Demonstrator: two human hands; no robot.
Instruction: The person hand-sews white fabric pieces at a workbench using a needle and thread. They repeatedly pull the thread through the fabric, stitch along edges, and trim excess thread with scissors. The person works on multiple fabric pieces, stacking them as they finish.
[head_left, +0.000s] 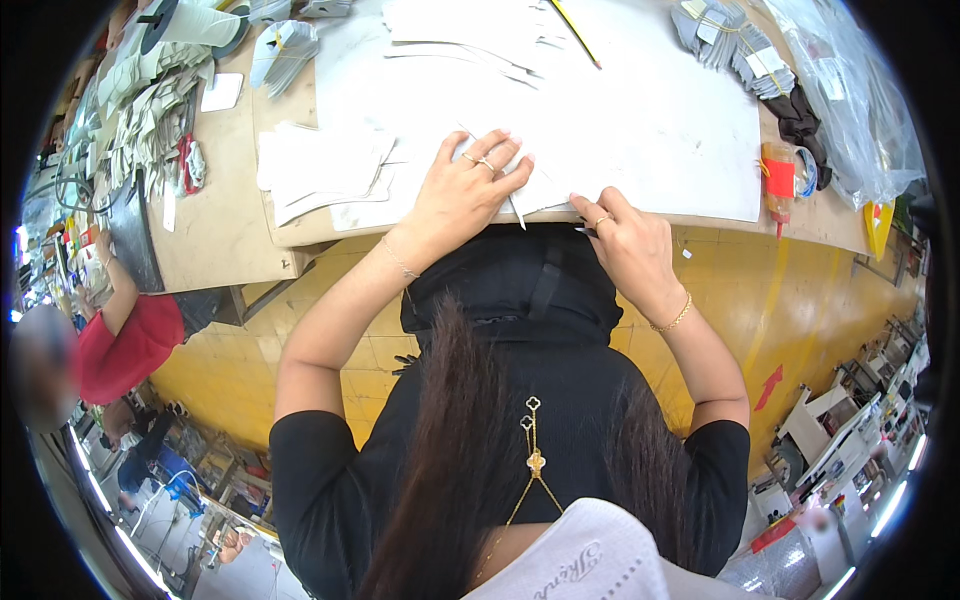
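My left hand [472,190] lies on the white-covered tabletop [640,130] near its front edge, fingers spread and pressing down. Under it is a thin white cut piece [517,211], whose pointed end sticks out past the table edge; most of it is hidden by the hand. My right hand [632,240] is at the same edge, a little to the right, with index finger and thumb brought together. What they pinch, if anything, is too small to make out. Left of my left hand lies a loose pile of white cut pieces [315,170].
More white pieces [455,40] and a yellow-black pencil [577,35] lie farther back. Bundled grey pieces [735,45], a red-banded bottle [778,185] and clear plastic [850,110] are at right. A thread spool [195,22] stands far left. Another person in red [130,345] works at left.
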